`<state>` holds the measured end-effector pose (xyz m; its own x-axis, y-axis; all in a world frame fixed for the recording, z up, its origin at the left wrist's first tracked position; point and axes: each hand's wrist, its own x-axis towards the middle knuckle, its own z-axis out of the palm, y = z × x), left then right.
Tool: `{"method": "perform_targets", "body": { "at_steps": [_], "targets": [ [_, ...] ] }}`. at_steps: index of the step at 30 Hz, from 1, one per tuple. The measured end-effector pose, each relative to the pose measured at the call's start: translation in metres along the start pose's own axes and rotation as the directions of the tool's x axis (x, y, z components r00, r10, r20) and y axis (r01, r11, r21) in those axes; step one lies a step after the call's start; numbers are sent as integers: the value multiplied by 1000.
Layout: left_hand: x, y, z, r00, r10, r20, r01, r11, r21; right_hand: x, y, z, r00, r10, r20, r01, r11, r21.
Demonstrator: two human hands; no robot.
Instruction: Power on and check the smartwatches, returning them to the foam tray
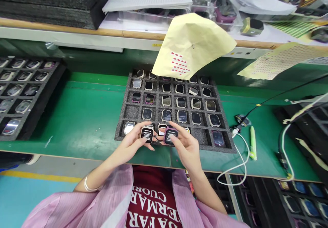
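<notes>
My left hand [133,142] grips a light-framed smartwatch [147,134], its lit screen showing white text. In my right hand [186,146] is a purple-framed smartwatch [171,136], also lit with text, with the thumb over its screen. Both watches are side by side over the front edge of a black foam tray [132,112]. Most compartments of that tray hold watch bodies, some light-framed and some purple. One compartment at the left of the fourth row and one in the front row right of my hands hold no watch.
Another foam tray of watches [48,95] stands at the left. A yellow paper [194,43] hangs over the middle tray's back. A green pen [253,142], white cable [244,166] and dark trays are at the right.
</notes>
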<state>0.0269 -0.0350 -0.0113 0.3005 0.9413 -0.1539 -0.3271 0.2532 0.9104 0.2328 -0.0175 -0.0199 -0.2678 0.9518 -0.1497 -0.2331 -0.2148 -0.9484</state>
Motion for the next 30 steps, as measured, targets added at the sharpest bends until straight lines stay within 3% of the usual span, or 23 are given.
{"method": "perform_targets", "body": {
  "at_steps": [8, 13, 15, 17, 19, 22, 28, 30],
  "targets": [
    [1, 3, 2, 1000, 17, -3, -17, 1000, 12, -8, -11, -5, 987, 20, 161, -18, 1000, -18],
    [2, 6, 3, 1000, 24, 14, -24, 999, -25, -16, -27, -41, 991, 50, 126, -8, 950, -311],
    [3, 5, 3, 1000, 28, 5, -27, 999, -35, -17, -33, -68, 998, -45, 37, 58, 852, -521],
    [3, 5, 2, 1000, 27, -5, -27, 999, -42, -15, -38, -96, 983, -176, -48, 89, 692, -716],
    [4, 5, 1, 1000, 25, -12, -26, 999, -44, -12, -39, -120, 959, -281, -38, 114, 507, -854],
    [5, 5, -1, 1000, 15, -9, -15, 999, -50, -8, -36, -142, 953, -300, 48, 143, 301, -943],
    [3, 10, -1, 999, 37, -4, -37, 999, 5, -14, -40, -147, 971, -158, 182, 215, 231, -949],
    [4, 15, -6, 999, 27, -31, -25, 997, 77, -17, -45, -151, 969, -175, 177, 212, 210, -954]
  ]
}}
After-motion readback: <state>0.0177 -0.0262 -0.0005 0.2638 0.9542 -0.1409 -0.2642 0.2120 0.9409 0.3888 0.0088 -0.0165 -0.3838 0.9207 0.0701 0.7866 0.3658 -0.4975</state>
